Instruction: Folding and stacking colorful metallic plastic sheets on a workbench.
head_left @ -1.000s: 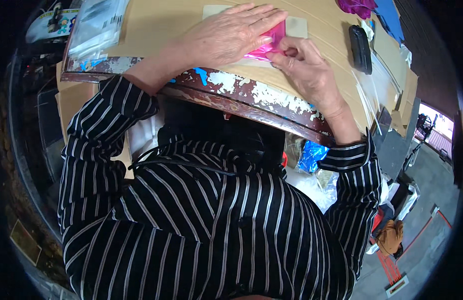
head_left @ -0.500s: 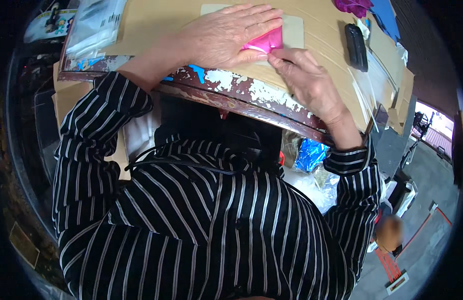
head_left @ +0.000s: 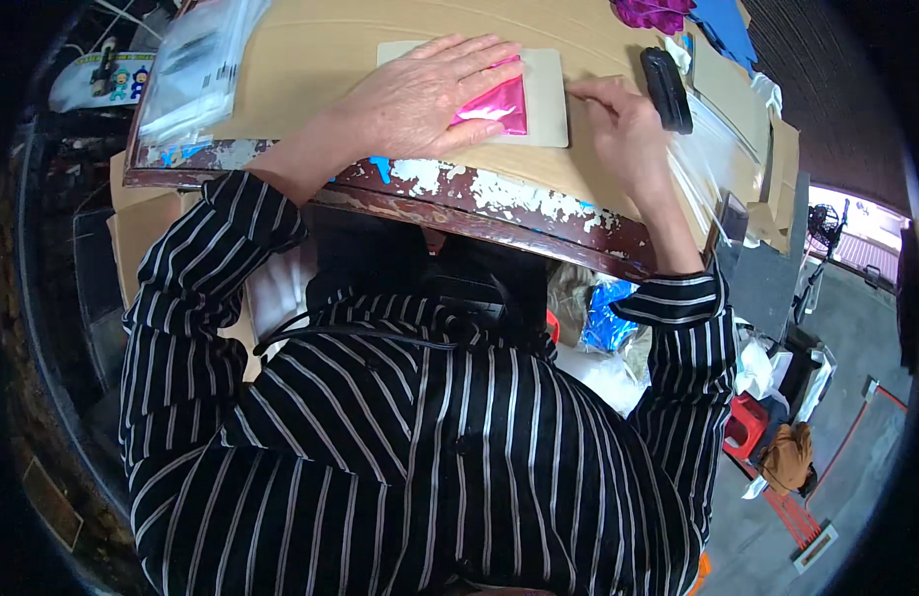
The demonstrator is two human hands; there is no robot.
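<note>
Head view: looking down over a striped black-and-white shirt [head_left: 410, 447] at a cardboard-covered table [head_left: 310, 70]
Left hand: the left hand [head_left: 420, 94] lies flat, fingers spread, pressing on a shiny pink foil sheet [head_left: 494, 102]; it clamps nothing, only bears down
Right hand: the right hand [head_left: 623, 124] rests just right of the card, fingers curled with tips at the card's right edge; whether it pinches anything cannot be told
Hands together or apart: apart, with the right part of the card between them
Pink foil: lies on a pale rectangular card [head_left: 544, 94], its left part hidden under the left palm, its right edge short of the card's right edge
Card edges: near edge runs roughly along the table's front edge, set back from it; far left corner shows past the fingers
Table front edge: chipped, peeling paint [head_left: 499, 194] curves across below both wrists
Right of the right hand: a black oblong object [head_left: 668, 89] lies near, slightly apart from the knuckles
Far right corner: purple foil [head_left: 653, 12] and blue sheets [head_left: 722, 25] at the top rim
Left of the left forearm: clear plastic bags [head_left: 196, 70] stacked, well apart from the card
Open room: bare cardboard between the bags and the left hand, and beyond the card
</note>
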